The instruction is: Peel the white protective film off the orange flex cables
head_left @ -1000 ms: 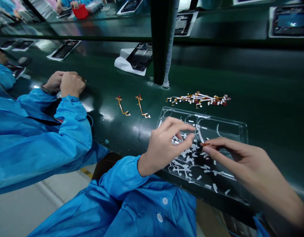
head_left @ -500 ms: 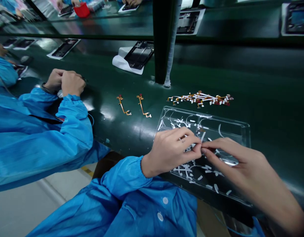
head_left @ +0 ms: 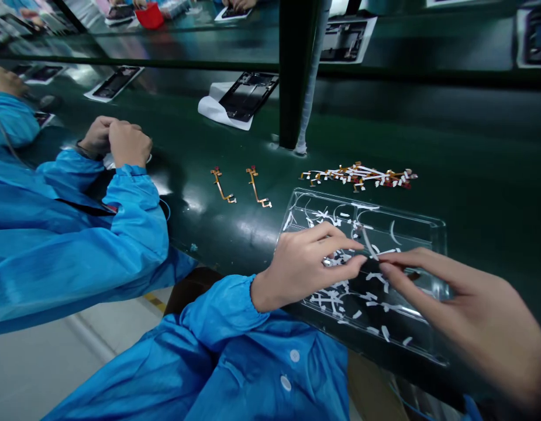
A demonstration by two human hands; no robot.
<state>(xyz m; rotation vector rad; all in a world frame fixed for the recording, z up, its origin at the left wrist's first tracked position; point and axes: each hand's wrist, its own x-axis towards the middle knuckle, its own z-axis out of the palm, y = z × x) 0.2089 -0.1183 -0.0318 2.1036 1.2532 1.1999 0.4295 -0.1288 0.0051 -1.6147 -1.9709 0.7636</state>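
Note:
My right hand (head_left: 454, 286) pinches one end of a narrow white strip (head_left: 370, 242) between thumb and forefinger. A bit of brown shows behind those fingers, too hidden to make out. My left hand (head_left: 312, 260) is curled just to the left, its thumb and forefinger tips near the strip but slightly apart from it. A small silvery part, seemingly the end of a flex cable (head_left: 327, 262), shows inside its bent fingers; the rest is hidden. Beneath both hands lies a clear plastic tray (head_left: 439, 234) with many white strip scraps.
Behind the tray lies a pile of flex cables (head_left: 358, 174) with white strips. Two copper-coloured flex cables (head_left: 221, 186) lie to its left. A dark post (head_left: 292, 76) rises behind. A phone frame (head_left: 248, 96) rests on white paper. A co-worker's hands (head_left: 116, 140) are at left.
My right hand has moved a little right and away from my left fingertips, and more of the white strip shows. My left thumb and forefinger have parted slightly.

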